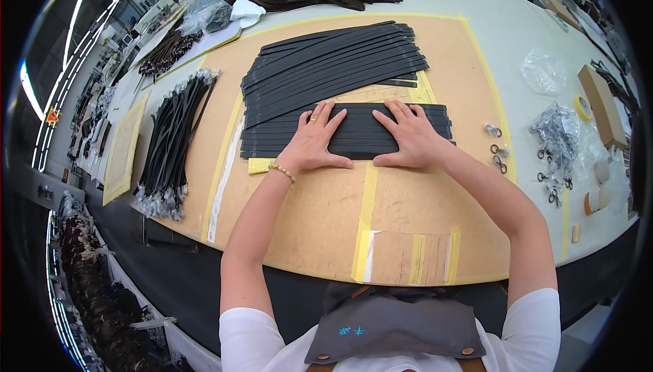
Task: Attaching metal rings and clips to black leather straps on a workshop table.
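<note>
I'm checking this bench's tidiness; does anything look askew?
Mildly: beyond the straight black strips under the left hand and right hand, the far pile of strips slants, its right ends uneven.

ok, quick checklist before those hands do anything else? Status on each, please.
1. Left hand on the front black strips, fingers spread: ok.
2. Right hand on the same strips, fingers spread: ok.
3. Rear black strips parallel with the front ones: not ok, many slant.
4. Small dark rings at right apart from the strips: ok.
5. Strap bundle at left apart from the left hand: ok.
6. Undersides of the strips: cannot tell, hidden.
</note>
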A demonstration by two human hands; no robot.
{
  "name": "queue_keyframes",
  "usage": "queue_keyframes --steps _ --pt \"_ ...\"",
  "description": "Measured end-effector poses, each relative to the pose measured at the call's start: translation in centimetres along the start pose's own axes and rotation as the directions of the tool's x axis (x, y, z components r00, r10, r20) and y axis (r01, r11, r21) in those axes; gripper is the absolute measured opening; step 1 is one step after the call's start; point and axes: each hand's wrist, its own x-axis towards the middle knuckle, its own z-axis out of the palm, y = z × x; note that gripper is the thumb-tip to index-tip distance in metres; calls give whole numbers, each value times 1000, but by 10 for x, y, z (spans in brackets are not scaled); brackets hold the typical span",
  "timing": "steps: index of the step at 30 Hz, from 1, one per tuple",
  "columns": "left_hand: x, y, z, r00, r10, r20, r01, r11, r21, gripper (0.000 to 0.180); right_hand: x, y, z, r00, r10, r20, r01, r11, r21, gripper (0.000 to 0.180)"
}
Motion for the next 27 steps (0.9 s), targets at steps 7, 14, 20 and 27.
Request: queue_keyframes --steps 7,14,20,27 --pt "-32 34 -8 994 112 19 -111 993 -50 121 -67 -44 -3 997 62 -46 -57 994 95 101" --pt "-80 92 -6 999 39 26 -36 996 -83 108 -114 -43 -20 997 -43 59 35 991 126 96" --pt "-122 126 -8 996 -60 66 66 993 -98 104 -124 -47 -23 986 -158 56 146 974 175 96" --pt "-121 118 -8 989 -131 61 134 990 -36 110 -116 -48 -20 983 -181 42 174 976 131 96"
